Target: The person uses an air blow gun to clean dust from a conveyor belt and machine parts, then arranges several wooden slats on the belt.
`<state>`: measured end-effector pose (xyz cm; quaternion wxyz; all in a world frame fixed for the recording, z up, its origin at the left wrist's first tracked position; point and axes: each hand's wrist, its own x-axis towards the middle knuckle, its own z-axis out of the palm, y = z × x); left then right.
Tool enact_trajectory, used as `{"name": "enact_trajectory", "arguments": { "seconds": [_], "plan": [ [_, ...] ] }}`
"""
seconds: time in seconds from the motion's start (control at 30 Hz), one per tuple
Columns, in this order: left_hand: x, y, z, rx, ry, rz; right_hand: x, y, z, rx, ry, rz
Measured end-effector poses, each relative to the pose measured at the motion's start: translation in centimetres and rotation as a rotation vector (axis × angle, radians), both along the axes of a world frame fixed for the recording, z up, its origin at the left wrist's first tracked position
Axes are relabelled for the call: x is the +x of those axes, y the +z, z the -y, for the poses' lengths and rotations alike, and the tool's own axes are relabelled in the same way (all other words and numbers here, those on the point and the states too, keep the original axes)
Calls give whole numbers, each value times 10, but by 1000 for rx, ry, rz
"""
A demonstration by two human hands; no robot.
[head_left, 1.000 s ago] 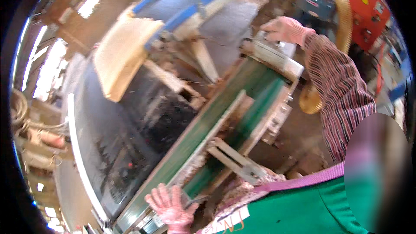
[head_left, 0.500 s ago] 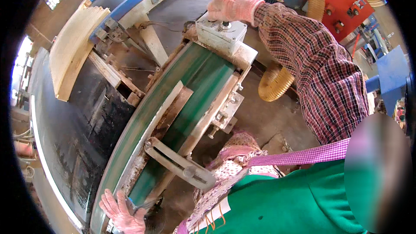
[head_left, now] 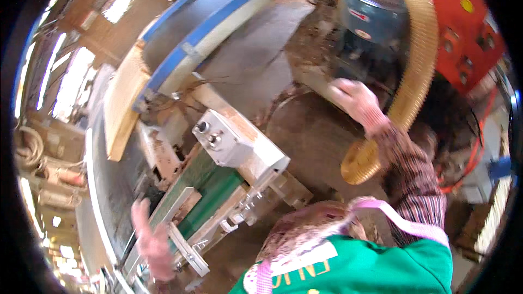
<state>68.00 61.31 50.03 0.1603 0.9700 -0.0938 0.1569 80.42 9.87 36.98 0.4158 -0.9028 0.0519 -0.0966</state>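
My left hand [head_left: 154, 245], in a pinkish glove, hovers at the lower left beside the narrow green conveyor belt [head_left: 211, 198]. Its fingers look stretched out, though motion blurs them, and I see nothing held. My right hand [head_left: 357, 102], gloved too, is out in the air between the belt's end and a ribbed yellow hose [head_left: 422, 49]. Blur hides how its fingers lie. A grey control box [head_left: 222, 139] with two knobs sits at the far end of the belt, apart from both hands. A slotted metal bracket [head_left: 188, 250] crosses the belt near my left hand.
Curved pale wood [head_left: 126, 106] rests on the dark machine table [head_left: 109, 185] at left. A blue-edged curved conveyor [head_left: 190, 49] runs behind it. Far right are a grey-blue motor [head_left: 370, 11] and a red machine housing [head_left: 463, 27] with a yellow button.
My right hand has left the control box and moved right. My left hand has lifted from beside the belt. The whole view has swung, showing more of the hall at left.
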Motion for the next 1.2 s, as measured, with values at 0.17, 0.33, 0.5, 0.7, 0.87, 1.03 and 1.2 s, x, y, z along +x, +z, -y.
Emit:
{"name": "enact_trajectory", "arguments": {
  "seconds": [0.17,0.33,0.5,0.7,0.87,1.03,1.2],
  "plan": [
    [81,0,102,135,-112,19,-41,-62,50,332,-259,-391],
    [105,9,133,192,-132,-75,5,-91,42,660,-183,-352],
    [125,4,130,-65,-92,-83,123,-28,12,181,131,-146],
    [140,-36,113,-566,95,-51,260,22,-51,-124,445,37],
    [161,-8,112,-464,310,-64,348,28,-96,161,631,-36],
    [218,11,126,-390,608,-157,424,49,-136,71,796,74],
    [254,10,159,-221,624,-51,506,72,-192,-140,985,337]
  ]
}}
